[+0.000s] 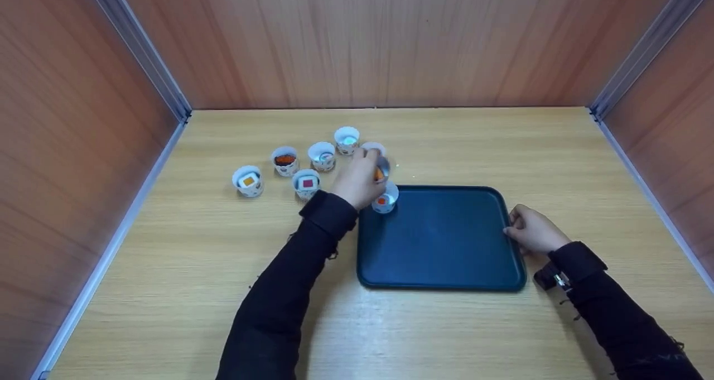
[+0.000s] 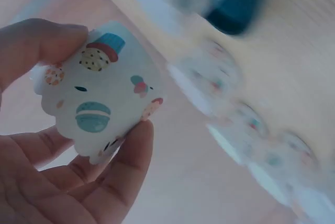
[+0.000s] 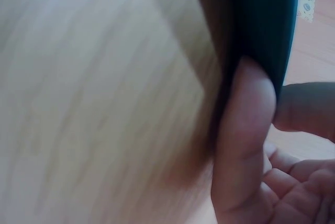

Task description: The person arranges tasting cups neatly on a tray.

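My left hand grips a small white paper cup printed with cupcakes and macarons. In the head view something orange shows inside that cup, partly behind the fingers. Just below this hand another paper cup, with an orange-red piece in it, is at the upper left corner of a dark green tray. My right hand pinches the tray's right rim, with a finger under the edge and the thumb on the other side in the right wrist view.
Several similar paper cups stand left of and behind the left hand, among them ones with a yellow-marked white block, a red-marked block and orange-red contents. Wood-patterned panels enclose the table at back and sides.
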### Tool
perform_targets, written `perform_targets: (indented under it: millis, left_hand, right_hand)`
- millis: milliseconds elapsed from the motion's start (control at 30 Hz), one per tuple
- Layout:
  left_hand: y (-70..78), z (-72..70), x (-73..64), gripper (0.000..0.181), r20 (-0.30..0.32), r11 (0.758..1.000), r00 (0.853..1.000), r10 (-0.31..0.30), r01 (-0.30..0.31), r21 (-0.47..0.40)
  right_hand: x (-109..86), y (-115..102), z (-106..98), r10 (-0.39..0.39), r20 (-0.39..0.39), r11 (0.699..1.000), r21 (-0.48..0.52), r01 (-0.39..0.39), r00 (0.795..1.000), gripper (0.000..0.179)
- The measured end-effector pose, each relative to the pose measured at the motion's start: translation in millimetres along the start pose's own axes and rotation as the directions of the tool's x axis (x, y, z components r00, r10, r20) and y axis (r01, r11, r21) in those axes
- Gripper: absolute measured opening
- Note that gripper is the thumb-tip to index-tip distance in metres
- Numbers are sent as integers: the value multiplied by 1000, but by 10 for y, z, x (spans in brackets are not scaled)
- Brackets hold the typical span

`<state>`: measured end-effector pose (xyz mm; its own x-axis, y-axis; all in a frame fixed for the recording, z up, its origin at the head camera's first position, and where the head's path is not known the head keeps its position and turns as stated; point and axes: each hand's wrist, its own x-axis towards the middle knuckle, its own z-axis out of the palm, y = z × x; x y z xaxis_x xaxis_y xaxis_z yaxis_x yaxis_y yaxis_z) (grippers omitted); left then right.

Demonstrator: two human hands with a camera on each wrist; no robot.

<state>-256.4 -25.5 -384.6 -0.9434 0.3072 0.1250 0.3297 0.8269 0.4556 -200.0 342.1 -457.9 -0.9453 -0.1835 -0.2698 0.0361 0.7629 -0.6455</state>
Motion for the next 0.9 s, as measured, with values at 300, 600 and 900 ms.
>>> perform_targets:
  millis: [300, 600, 900]
  left_hand:
    - [414, 385, 82, 55, 65, 987, 986, 152, -155, 52]
    - [526, 713, 220, 48, 148, 988, 983, 105, -121, 100]
    - [531, 902, 281, 41, 194, 987, 979, 61, -88, 136]
  right_hand:
    - [-28, 5, 14, -28, -19, 1000, -10, 27, 999, 20]
    - [-28, 12, 20, -44, -27, 999, -19, 44, 999, 19]
    - [-32, 20, 14, -29, -20, 1000, 3, 29, 999, 19]
